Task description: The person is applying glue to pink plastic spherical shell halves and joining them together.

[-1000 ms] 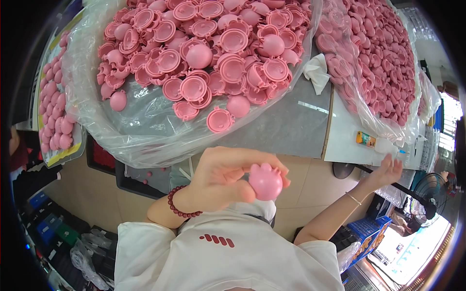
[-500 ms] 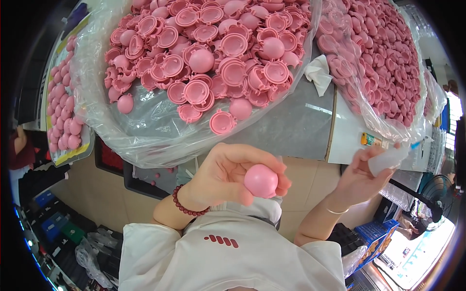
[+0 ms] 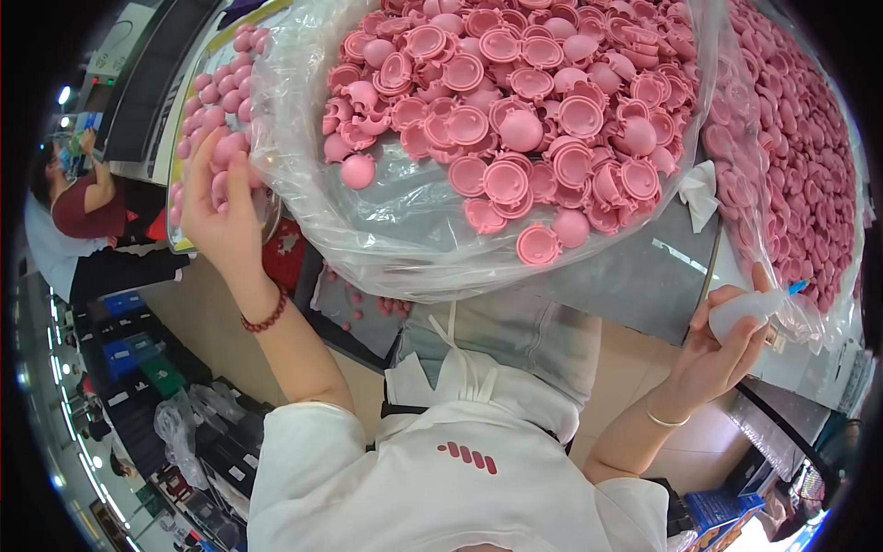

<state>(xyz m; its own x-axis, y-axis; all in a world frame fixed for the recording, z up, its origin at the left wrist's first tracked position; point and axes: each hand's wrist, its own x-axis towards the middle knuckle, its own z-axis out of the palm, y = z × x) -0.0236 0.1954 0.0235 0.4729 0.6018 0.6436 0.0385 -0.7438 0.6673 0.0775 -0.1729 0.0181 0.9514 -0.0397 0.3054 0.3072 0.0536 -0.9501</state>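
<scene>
My left hand (image 3: 219, 225) reaches to the far left, over a tray (image 3: 177, 241) with a yellow edge that holds many small pink balls. Its thumb and fingers close around a pink ball (image 3: 229, 147) among the others. Over on the right side, my right hand (image 3: 713, 361) grips a translucent white squeeze bottle (image 3: 736, 313) with a blue tip, held tilted above the table edge. Between the hands lies a heap of pink round shells (image 3: 515, 129), hollow halves and domes, in a clear plastic bag (image 3: 368, 262).
A second bag of pink pieces (image 3: 791, 166) stands at the right. A crumpled white tissue (image 3: 699, 195) lies on the grey tabletop (image 3: 635, 271). Below the table edge is a dark bin (image 3: 354, 322) with small pink bits. Another person (image 3: 87, 207) sits at the far left.
My left hand has moved from in front of my chest to the tray at the left, taking the pink ball along. My right hand still holds the bottle. The view has turned left.
</scene>
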